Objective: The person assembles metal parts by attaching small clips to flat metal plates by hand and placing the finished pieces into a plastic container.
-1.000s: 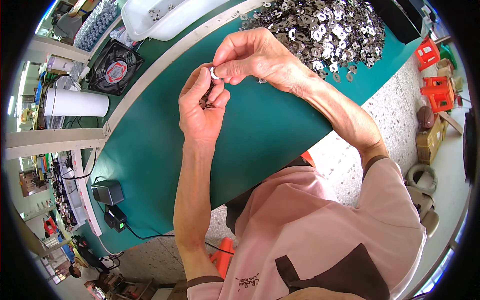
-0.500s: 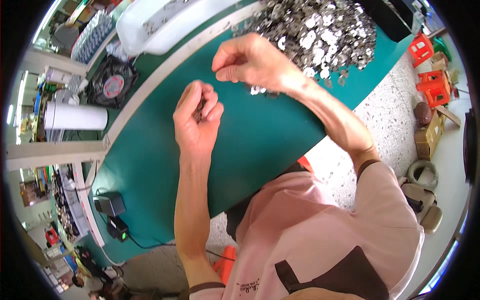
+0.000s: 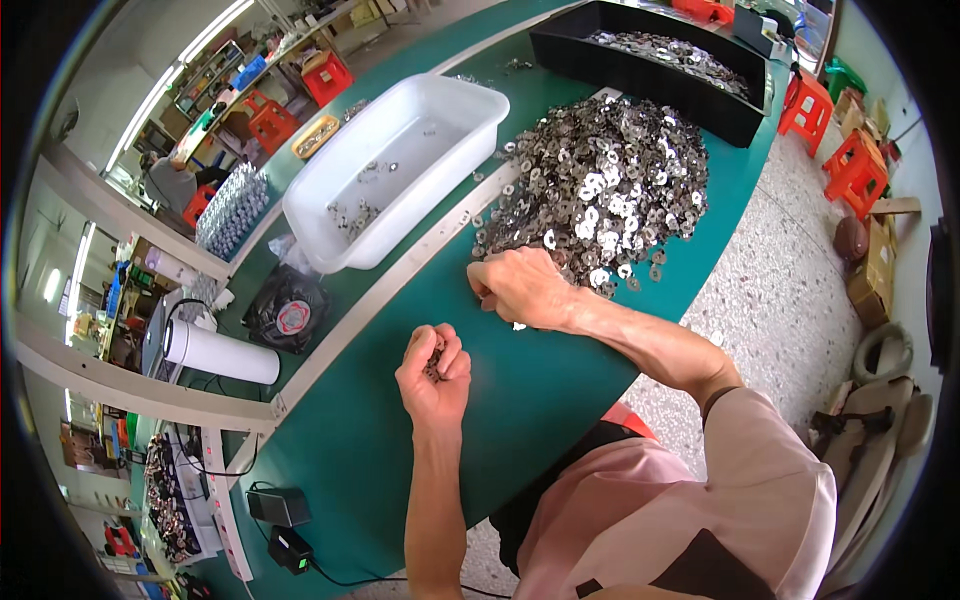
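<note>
My left hand (image 3: 437,380) is closed, palm up, around a small clump of dark metal pieces that shows between the fingers. Above and to its right, my right hand (image 3: 528,288) is curled with its back up and fingertips tucked under. Whatever it may hold is hidden. Beside its knuckles, at the near edge, begins a large heap of small flat metal pieces (image 3: 610,190), shiny and ring-like. One bright piece (image 3: 518,326) lies just below the right hand on the green tabletop (image 3: 530,420).
Beyond a pale rail stands a white plastic tub (image 3: 400,185) with a few pieces inside. A black tray (image 3: 650,85) of similar pieces is at the far right. To the left are a white cylinder (image 3: 222,352), a fan (image 3: 290,315) and black adapters (image 3: 280,506).
The view has tilted up, so the whole tub and the black tray now show and both hands appear lower. My left hand stays closed on its pieces; the right remains curled by the heap.
</note>
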A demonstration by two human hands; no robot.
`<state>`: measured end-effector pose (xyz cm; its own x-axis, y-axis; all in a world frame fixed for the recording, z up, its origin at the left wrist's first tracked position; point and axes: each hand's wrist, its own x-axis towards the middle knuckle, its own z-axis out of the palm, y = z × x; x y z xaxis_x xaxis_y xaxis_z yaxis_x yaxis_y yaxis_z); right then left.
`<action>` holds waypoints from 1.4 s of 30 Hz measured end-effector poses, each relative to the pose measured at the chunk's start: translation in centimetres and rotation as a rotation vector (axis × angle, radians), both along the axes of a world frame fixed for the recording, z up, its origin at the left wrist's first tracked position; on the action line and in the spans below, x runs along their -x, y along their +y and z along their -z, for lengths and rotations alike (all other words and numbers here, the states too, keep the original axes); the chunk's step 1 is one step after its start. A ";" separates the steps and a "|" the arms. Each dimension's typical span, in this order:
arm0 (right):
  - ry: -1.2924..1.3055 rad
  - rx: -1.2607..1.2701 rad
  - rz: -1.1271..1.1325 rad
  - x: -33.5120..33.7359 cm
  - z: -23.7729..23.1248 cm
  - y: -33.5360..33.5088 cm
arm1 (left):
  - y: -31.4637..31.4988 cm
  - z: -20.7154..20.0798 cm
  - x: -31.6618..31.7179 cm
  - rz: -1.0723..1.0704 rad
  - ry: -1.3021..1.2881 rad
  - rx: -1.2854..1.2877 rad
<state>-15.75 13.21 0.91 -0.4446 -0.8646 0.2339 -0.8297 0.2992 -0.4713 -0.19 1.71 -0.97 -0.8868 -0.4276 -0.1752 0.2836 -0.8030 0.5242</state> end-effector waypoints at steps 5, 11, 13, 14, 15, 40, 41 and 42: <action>0.162 0.045 0.025 0.0 0.9 -0.5 | -0.2 -0.1 0.3 0.029 0.033 -0.011; 0.087 -0.013 -0.011 0.1 0.7 -0.5 | -0.3 -0.1 0.5 0.027 0.031 -0.022; 0.074 0.015 -0.018 0.0 0.8 -0.5 | -0.2 0.0 0.5 0.022 0.027 -0.023; 0.058 0.042 -0.024 -0.1 0.7 -0.5 | -0.2 0.0 0.5 0.026 0.030 -0.023; 0.061 0.045 -0.023 -0.2 0.6 -0.5 | -0.2 0.0 0.5 0.030 0.034 -0.022; -0.640 0.251 -0.161 0.0 -0.2 -0.5 | -0.5 0.7 0.3 0.050 0.078 -0.029; -0.739 0.287 -0.179 0.0 -0.2 -0.5 | -0.3 0.4 0.3 0.046 0.061 -0.002; -0.735 0.288 -0.179 0.0 -0.4 -0.5 | -0.1 0.2 0.3 0.041 0.043 0.026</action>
<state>-15.78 12.73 1.34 -0.4319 -0.8877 0.1596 -0.3014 -0.0247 -0.9532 -0.51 1.58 -1.12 -0.9101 -0.3948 -0.1255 0.2738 -0.8006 0.5329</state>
